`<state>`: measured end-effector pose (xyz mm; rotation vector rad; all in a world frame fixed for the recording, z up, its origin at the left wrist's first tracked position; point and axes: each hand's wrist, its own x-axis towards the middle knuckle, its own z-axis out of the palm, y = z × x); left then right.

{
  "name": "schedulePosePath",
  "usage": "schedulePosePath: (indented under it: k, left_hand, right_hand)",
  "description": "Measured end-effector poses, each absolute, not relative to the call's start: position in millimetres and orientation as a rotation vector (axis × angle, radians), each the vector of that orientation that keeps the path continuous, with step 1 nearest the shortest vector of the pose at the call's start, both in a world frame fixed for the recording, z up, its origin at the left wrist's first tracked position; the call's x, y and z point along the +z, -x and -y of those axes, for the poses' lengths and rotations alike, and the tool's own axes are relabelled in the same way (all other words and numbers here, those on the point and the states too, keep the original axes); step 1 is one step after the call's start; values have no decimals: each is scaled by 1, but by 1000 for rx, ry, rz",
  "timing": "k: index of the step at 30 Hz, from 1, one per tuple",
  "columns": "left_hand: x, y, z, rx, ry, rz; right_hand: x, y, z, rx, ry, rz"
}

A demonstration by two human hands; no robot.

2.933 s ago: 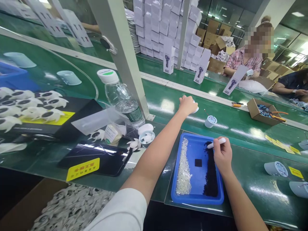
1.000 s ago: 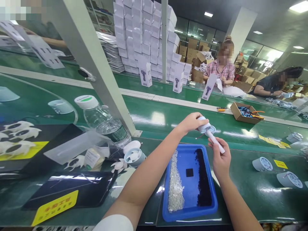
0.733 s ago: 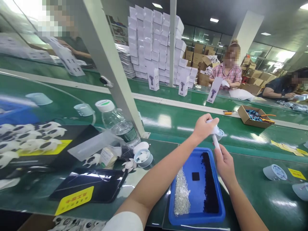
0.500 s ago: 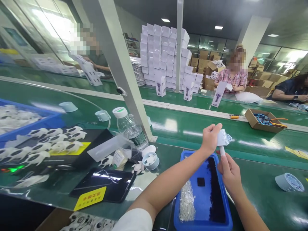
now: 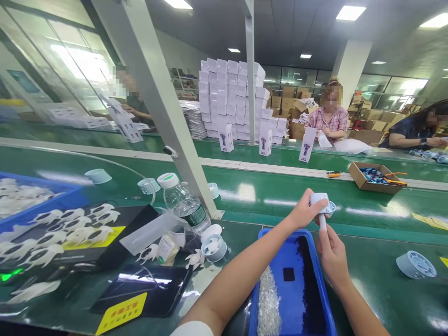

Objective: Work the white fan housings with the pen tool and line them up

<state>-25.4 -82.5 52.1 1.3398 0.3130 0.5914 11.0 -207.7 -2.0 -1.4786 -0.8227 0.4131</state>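
My left hand (image 5: 304, 212) is closed around a small white round fan housing (image 5: 320, 204), held above the far end of a blue tray (image 5: 258, 275). My right hand (image 5: 331, 249) grips a white pen-shaped tool (image 5: 322, 222) whose tip points up into the housing from below. The tray holds a strip of tiny clear pieces (image 5: 269, 305), a strip of tiny black pieces (image 5: 311, 284) and a small black square (image 5: 289, 274).
A green conveyor belt (image 5: 280, 186) runs across. Left of the tray are a water bottle (image 5: 182, 200), a fan housing with blades (image 5: 214, 247), a black mat (image 5: 140, 289) and white fan blades (image 5: 52, 228). More housings (image 5: 416, 265) lie at right. People work behind stacked white boxes (image 5: 234, 98).
My left hand picked a housing off the belt and raised it. My right hand lifted the tool from the tray's black pieces up to the housing. The view tilted upward.
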Motion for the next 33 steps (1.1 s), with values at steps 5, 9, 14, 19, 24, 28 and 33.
schedulePosePath:
  k: [5,9,14,19,24,28,33]
  left_hand:
    - [60,51,40,684,-1870,-670]
    - [47,61,17,446,-2367,-857]
    - [46,59,17,420,-2432,-813]
    - [93,92,34,661,-2389,-747]
    - [103,174,54,154,-2454,-863]
    - [74,241,68,-53,-2499,-1177]
    - [41,278,79,-73,-2619,-1308]
  right_hand:
    - [-4,-18,205,361,1601,932]
    - [-6,-20,204,352,1630,876]
    - [-10,-25,203,426,1579,851]
    - [-7,-21,200,456,1510,863]
    - [-5,-5,199,403,1478,955]
    - [-8,4,193,423,1433,1091]
    - [-11,6,184,516,1394,1195]
